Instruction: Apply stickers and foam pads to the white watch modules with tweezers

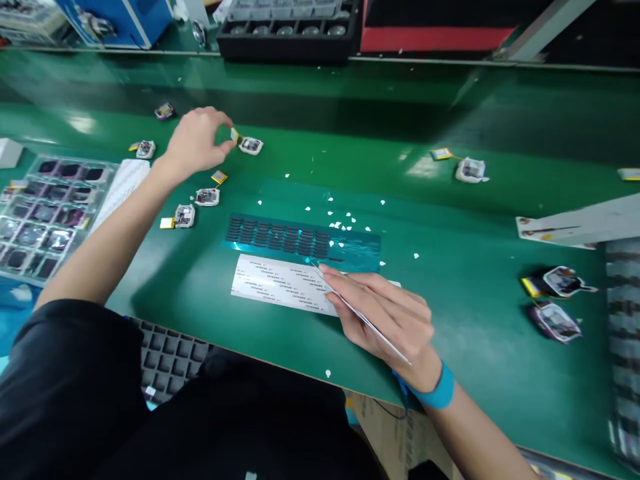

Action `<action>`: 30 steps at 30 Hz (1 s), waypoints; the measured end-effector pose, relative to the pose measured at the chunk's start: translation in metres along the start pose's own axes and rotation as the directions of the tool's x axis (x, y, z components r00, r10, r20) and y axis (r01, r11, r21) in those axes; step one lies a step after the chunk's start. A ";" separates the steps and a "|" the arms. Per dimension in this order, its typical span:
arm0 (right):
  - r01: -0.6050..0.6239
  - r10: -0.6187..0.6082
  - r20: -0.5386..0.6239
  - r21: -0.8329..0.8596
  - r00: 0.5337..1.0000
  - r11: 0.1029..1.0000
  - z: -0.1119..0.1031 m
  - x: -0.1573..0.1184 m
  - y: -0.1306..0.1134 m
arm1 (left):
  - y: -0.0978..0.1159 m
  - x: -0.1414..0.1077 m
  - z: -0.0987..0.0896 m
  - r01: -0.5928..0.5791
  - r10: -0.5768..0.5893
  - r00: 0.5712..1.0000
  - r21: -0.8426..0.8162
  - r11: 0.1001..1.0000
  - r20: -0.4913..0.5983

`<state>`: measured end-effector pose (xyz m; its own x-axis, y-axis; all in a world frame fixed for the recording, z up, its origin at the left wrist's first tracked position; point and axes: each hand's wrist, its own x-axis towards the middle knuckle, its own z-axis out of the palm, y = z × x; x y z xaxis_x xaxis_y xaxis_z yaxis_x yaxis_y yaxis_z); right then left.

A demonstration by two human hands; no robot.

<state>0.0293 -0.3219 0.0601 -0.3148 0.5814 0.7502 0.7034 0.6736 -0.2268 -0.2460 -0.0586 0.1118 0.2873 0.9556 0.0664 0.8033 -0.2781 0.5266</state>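
My left hand [200, 141] pinches a small yellow-and-silver battery [235, 136], which is joined to a white watch-like casing [251, 145] lying on the green mat. In my right hand [383, 317] is a pair of thin metal tweezers [373, 327], pointing up and left. The tips reach the lower edge of a teal film sheet [360, 248] bearing rows of small black strips [277, 237]. Under the right fingers lies a white printed sheet [275, 283]. Whether the tips grip anything is too small to tell.
Several more casings with batteries lie around, such as one at the left [185, 216] and one at the right [471, 170]. A clear compartment tray [107, 175] stands at far left. White bits [331, 214] are scattered mid-mat. A black tray [287, 47] sits on the back shelf.
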 end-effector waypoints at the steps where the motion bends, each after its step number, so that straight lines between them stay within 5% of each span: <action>1: 0.004 -0.004 0.006 -0.001 1.000 1.000 -0.001 0.001 -0.001 | -0.006 -0.007 -0.009 -0.002 0.002 0.999 0.001 1.000 0.040; 5: 0.038 -0.038 0.033 -0.004 0.999 0.999 -0.003 0.004 -0.003 | -0.039 -0.046 -0.021 -0.088 0.083 0.972 0.012 0.996 0.220; 9: 0.135 -0.129 0.052 -0.117 0.990 0.984 -0.004 0.004 -0.002 | -0.060 -0.079 -0.003 -0.160 0.160 0.978 -0.012 0.987 0.133; 13: 0.132 -0.126 0.059 -0.113 0.990 0.985 -0.005 0.004 -0.002 | -0.050 -0.101 0.006 -0.046 0.045 0.999 0.138 0.989 0.008; 17: 0.149 -0.143 0.051 -0.128 0.988 0.981 -0.006 0.006 -0.003 | -0.026 -0.110 -0.004 -0.034 0.022 0.999 0.288 0.957 0.044; 20: 0.183 -0.180 0.035 -0.144 0.983 0.972 -0.005 0.006 -0.003 | -0.013 -0.100 -0.016 -0.022 0.054 0.980 0.170 0.985 -0.190; 24: 0.160 -0.160 0.010 -0.136 0.987 0.978 -0.002 0.002 -0.001 | 0.000 -0.074 -0.026 -0.102 -0.010 0.868 -0.197 0.975 -0.496; 27: 0.154 -0.156 -0.004 -0.149 0.988 0.977 -0.001 0.000 0.001 | 0.020 -0.071 -0.018 -0.196 -0.097 0.916 -0.647 0.737 -0.389; 30: 0.155 -0.155 0.016 -0.179 0.988 0.972 0.000 -0.002 0.002 | 0.051 -0.092 0.008 0.033 -0.053 0.998 -0.923 0.384 0.014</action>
<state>0.0312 -0.3212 0.0581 -0.4299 0.4774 0.7663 0.7488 0.6627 0.0072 -0.2275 -0.1611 0.1260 0.2514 0.9675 0.0266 -0.1629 0.0152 0.9865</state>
